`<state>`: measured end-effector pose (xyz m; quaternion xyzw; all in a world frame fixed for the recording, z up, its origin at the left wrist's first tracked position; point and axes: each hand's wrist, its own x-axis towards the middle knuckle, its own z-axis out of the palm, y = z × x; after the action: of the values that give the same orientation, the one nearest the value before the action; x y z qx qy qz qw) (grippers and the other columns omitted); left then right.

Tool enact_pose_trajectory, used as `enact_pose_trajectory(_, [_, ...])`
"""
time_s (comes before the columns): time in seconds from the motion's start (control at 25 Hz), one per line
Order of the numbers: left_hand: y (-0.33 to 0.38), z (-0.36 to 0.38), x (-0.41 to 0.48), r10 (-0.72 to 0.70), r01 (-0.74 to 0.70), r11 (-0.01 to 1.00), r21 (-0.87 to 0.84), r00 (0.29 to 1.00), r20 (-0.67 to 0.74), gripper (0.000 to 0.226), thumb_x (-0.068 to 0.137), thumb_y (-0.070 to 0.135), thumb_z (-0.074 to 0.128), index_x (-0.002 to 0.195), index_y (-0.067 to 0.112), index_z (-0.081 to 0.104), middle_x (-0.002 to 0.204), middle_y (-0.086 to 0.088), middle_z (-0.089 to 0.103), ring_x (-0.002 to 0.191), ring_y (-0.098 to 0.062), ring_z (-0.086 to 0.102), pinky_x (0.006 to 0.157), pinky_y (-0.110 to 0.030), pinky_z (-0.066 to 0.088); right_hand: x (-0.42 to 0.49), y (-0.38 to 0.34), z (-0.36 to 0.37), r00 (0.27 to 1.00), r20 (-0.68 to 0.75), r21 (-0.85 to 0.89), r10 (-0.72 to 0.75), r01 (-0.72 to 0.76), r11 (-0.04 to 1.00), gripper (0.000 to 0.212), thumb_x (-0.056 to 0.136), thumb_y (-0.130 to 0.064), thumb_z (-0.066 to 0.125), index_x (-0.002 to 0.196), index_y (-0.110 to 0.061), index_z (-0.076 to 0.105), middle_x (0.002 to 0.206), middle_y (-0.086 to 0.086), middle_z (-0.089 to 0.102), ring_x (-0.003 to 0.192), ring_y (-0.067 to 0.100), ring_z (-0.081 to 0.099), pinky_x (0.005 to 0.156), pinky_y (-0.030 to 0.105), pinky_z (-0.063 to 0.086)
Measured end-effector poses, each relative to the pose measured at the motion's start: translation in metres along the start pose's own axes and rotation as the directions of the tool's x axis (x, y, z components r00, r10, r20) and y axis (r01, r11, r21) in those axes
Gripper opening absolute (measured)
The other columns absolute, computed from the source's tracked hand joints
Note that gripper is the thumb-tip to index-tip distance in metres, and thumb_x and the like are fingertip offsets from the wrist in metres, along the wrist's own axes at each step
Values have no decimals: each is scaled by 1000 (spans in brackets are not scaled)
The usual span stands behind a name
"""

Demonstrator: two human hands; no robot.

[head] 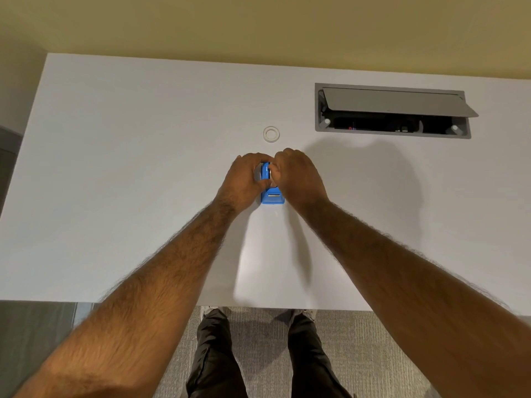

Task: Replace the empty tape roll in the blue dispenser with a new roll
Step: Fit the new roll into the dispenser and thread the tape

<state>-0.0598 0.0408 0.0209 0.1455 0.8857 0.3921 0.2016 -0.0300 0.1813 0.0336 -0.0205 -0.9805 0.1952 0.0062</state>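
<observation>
A small blue tape dispenser stands on the white table, its metal cutter end toward me. My left hand wraps around its left side, fingers closed on the body. From the right, my right hand pinches at the top of the dispenser, where a pale roll part shows between my fingers. Most of the dispenser is hidden under both hands. A clear tape roll lies flat on the table just beyond my hands, untouched.
An open grey cable hatch is set into the table at the back right, its lid tilted up. The table's near edge runs above my legs and the grey carpet. A yellow wall lies beyond the table.
</observation>
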Motion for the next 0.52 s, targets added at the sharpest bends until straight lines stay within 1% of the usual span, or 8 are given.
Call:
enact_pose_trajectory(0.12, [-1, 0, 0, -10, 10, 1000, -10, 1000, 4, 41, 82, 23, 79, 120, 19, 65, 121, 1, 67, 110, -18, 55, 98, -29, 41, 3, 1, 0, 998, 26, 17, 51, -52, 999, 23, 90, -23, 60, 78, -4, 59, 70, 6, 51, 62, 18, 48, 63, 25, 36])
enact_pose_trajectory(0.24, [-2, -1, 0, -26, 26, 999, -27, 1000, 5, 43, 79, 21, 80, 120, 21, 66, 119, 2, 67, 110, -20, 57, 98, -33, 44, 9, 7, -5, 990, 106, 100, 92, -103, 990, 21, 91, -20, 53, 76, -7, 59, 72, 9, 60, 61, 18, 51, 60, 25, 38])
enact_pose_trajectory(0.32, [-3, -1, 0, -32, 32, 999, -35, 999, 5, 45, 78, 20, 80, 121, 21, 65, 119, 2, 67, 111, -21, 57, 99, -36, 45, 9, 13, -10, 988, 143, 126, 59, -78, 989, 22, 91, -16, 48, 77, -7, 63, 74, 11, 65, 62, 20, 55, 62, 29, 46])
enact_pose_trajectory(0.36, [-4, -1, 0, -33, 33, 999, -36, 999, 2, 46, 78, 20, 81, 121, 21, 65, 120, 2, 67, 112, -21, 57, 100, -36, 45, 8, 15, -12, 987, 158, 118, 32, -51, 992, 22, 90, -15, 47, 77, -6, 63, 74, 11, 66, 63, 21, 56, 63, 30, 47])
enact_pose_trajectory(0.48, [-4, 1, 0, -38, 38, 998, -48, 999, -7, 48, 77, 20, 81, 123, 20, 65, 121, 2, 67, 113, -21, 56, 102, -36, 45, 4, 13, -14, 981, 195, 32, -9, 3, 999, 18, 90, -16, 48, 78, -8, 59, 73, 7, 58, 64, 20, 51, 62, 26, 35])
enact_pose_trajectory(0.52, [-3, 1, 0, -43, 43, 998, -48, 999, -5, 48, 78, 20, 81, 123, 19, 65, 122, 1, 67, 113, -21, 56, 102, -36, 45, 3, 12, -14, 982, 189, -8, -20, 21, 1000, 17, 91, -16, 49, 80, -9, 59, 74, 7, 55, 65, 19, 49, 63, 25, 34])
